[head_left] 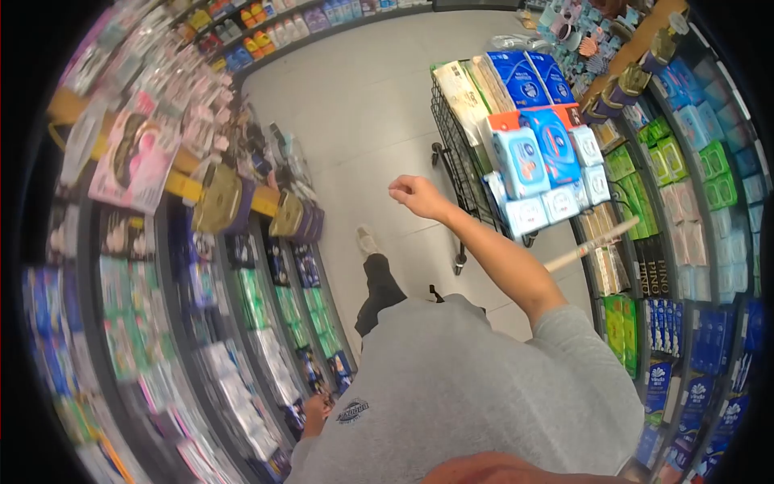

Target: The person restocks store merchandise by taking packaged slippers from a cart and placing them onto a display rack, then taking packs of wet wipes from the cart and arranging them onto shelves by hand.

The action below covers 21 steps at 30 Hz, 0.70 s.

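My right hand (417, 198) is raised over the tiled floor in the aisle, its fingers curled in and nothing visible in them. Left of a black wire cart (453, 153), it stays apart from the goods there. On the cart are blue and white wipes packs (520, 164), blue tissue packs (517, 78) and a pale yellow pack (462, 90). Low on the left, my left hand (317, 413) is beside the shelf, close to small dark packs (313, 369). Its fingers are small and blurred, so I cannot tell whether it grips one.
Shelves of packaged goods (129, 323) line the left side, with hanging cards such as a pink one (135, 153). Tissue packs (659, 387) fill the right shelves. A pale stick-like bar (592, 244) juts out behind the cart. Bottles (258, 44) stand on the far shelf.
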Each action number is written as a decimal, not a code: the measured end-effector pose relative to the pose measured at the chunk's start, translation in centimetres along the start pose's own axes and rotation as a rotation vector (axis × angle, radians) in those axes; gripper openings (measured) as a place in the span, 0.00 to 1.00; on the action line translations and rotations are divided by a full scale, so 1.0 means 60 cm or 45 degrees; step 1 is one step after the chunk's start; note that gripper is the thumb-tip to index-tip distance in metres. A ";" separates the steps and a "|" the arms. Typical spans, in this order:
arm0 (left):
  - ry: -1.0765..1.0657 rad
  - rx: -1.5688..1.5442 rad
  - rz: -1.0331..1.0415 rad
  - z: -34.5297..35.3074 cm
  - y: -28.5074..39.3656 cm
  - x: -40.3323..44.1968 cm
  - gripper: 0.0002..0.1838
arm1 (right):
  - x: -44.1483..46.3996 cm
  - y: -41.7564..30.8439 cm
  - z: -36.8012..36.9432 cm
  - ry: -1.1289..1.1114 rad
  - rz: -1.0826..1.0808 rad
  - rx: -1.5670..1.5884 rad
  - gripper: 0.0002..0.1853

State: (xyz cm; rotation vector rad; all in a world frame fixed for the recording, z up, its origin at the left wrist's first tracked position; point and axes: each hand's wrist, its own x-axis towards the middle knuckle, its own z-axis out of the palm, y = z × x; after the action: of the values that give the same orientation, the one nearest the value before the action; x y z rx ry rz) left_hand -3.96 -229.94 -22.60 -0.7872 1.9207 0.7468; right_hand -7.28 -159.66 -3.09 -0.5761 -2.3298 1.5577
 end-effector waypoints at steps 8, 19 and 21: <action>-0.234 0.027 0.439 0.100 0.756 0.199 0.09 | 0.210 0.209 -0.084 0.264 0.681 0.275 0.10; -0.722 0.498 1.401 0.514 1.743 -0.190 0.11 | 0.457 0.047 -0.288 1.119 0.558 0.692 0.14; -0.898 0.606 1.448 0.582 1.762 -0.205 0.12 | 0.513 0.079 -0.302 1.209 0.497 0.732 0.15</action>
State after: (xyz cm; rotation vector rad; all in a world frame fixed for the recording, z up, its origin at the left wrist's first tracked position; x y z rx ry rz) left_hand -62.51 -135.80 -6.66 0.8699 1.6296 0.9599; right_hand -25.64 -128.76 -0.30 -1.2907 -1.0602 1.5046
